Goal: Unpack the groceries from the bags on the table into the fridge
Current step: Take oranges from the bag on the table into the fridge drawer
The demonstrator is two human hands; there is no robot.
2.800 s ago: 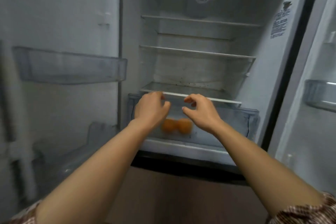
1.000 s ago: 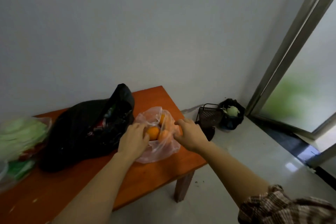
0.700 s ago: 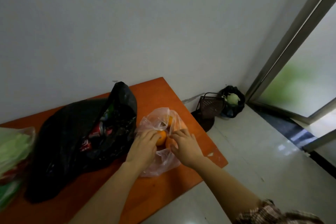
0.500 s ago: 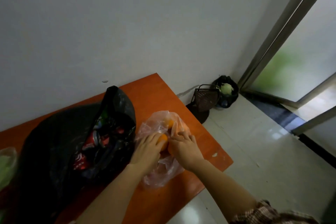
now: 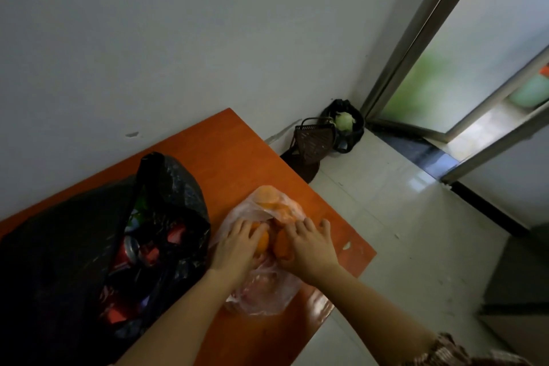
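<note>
A thin clear plastic bag (image 5: 261,291) of oranges lies near the right end of the orange table (image 5: 231,151). My left hand (image 5: 237,246) grips an orange (image 5: 262,242) inside the bag's mouth. Right beside it, my right hand (image 5: 309,246) grips a second orange (image 5: 280,245). More oranges (image 5: 271,199) show through the plastic at the bag's far end. A big black plastic bag (image 5: 89,241) stands open on the left, holding red cans (image 5: 132,248) and packets. The fridge is out of view.
The table's right corner and front edge drop to a pale tiled floor (image 5: 416,232). On the floor by the wall stand a dark mesh basket (image 5: 315,140) and a small black bin bag (image 5: 346,125). A glass door frame (image 5: 416,38) rises at the right.
I have turned from the fridge drawer to the table. Both hands have gone into the clear bag and closed round one orange each, while my view has tilted down over the table.
</note>
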